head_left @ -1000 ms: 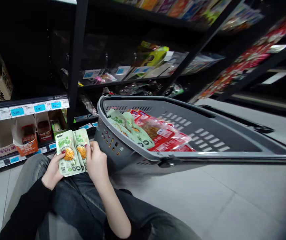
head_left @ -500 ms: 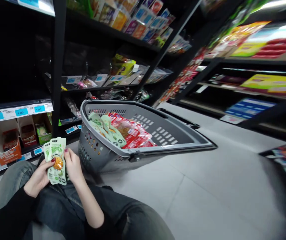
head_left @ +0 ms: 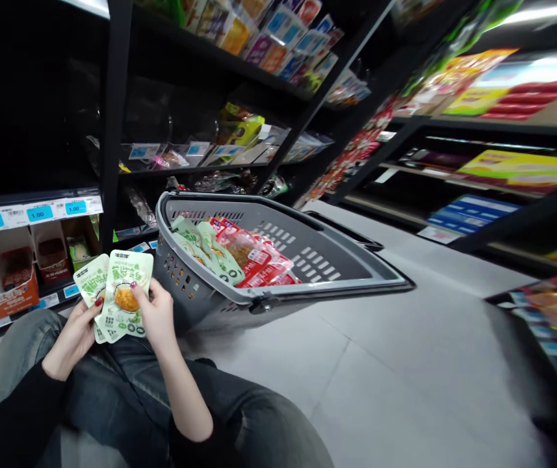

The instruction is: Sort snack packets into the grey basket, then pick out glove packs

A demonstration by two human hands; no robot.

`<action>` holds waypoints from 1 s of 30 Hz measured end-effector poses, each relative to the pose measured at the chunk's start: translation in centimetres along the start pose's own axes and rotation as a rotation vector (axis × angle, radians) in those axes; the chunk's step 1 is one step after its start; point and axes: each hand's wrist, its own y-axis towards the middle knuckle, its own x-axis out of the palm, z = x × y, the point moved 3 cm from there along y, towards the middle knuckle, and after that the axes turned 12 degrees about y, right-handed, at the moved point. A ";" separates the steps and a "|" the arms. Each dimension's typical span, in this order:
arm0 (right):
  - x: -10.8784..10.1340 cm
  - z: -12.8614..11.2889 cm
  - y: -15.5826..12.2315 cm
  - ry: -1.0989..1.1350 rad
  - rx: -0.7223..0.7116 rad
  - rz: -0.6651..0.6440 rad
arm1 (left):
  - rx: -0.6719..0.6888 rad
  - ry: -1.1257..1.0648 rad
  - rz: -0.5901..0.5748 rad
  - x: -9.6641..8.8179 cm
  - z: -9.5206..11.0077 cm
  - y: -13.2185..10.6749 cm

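Observation:
Several pale green snack packets (head_left: 130, 296) are fanned out above my lap, each printed with a round orange picture. My left hand (head_left: 74, 338) is closed on the packets at the left, its thumb lying over the front. The front packet on the right is pinched in my right hand (head_left: 157, 315), thumb on its face and fingers behind. Just beyond my hands stands a grey shopping basket (head_left: 278, 296), tilted in view. Inside it lie similar green packets (head_left: 205, 250) and red packets (head_left: 259, 257).
Black shelving (head_left: 115, 117) rises in front, with price tags (head_left: 37, 213) along its edges. Low on the left are open cardboard boxes (head_left: 12, 279) of small goods. More stocked shelves (head_left: 492, 169) run along the right. Light floor tiles (head_left: 385, 364) lie between.
The green packets, stacked together before, are now spread apart. My right hand has moved slightly right with the front packet, and its thumb now lies on that packet's face.

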 end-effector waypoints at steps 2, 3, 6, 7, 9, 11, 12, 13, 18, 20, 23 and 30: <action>-0.3 0.0 0.1 0.017 0.047 -0.025 | 0.002 -0.002 0.000 -0.1 0.0 0.1; -0.3 0.1 0.1 0.009 0.065 -0.039 | 0.008 -0.002 -0.004 -0.1 0.0 0.1; -0.4 0.6 0.1 -0.035 0.102 -0.059 | 0.029 0.006 0.025 0.0 0.0 0.1; -0.3 0.8 0.1 -0.043 0.115 -0.068 | 0.034 0.014 0.051 -0.1 0.0 0.1; -0.3 1.2 0.1 -0.044 0.137 -0.096 | 0.041 0.030 0.093 -0.2 0.1 0.1; -0.5 1.2 0.2 -0.031 0.147 -0.113 | 0.055 0.044 0.101 -0.3 0.2 0.1; -0.5 1.1 0.2 -0.027 0.148 -0.114 | 0.061 0.052 0.096 -0.3 0.2 0.2; -0.7 0.8 0.2 -0.020 0.148 -0.107 | 0.064 0.062 0.093 -0.4 0.3 0.2; -1.1 -2.8 -0.3 0.192 0.164 -0.075 | 0.071 0.115 0.118 -0.7 0.3 0.5; -1.1 -4.6 -0.9 0.275 0.181 -0.088 | 0.076 0.121 0.102 -0.7 0.2 0.5; -1.3 -6.5 -1.8 0.315 0.189 -0.093 | 0.087 0.133 0.043 -0.5 0.0 0.3; -0.8 -6.6 -1.9 0.820 0.286 -0.243 | 0.049 0.127 0.063 -0.5 -0.2 0.3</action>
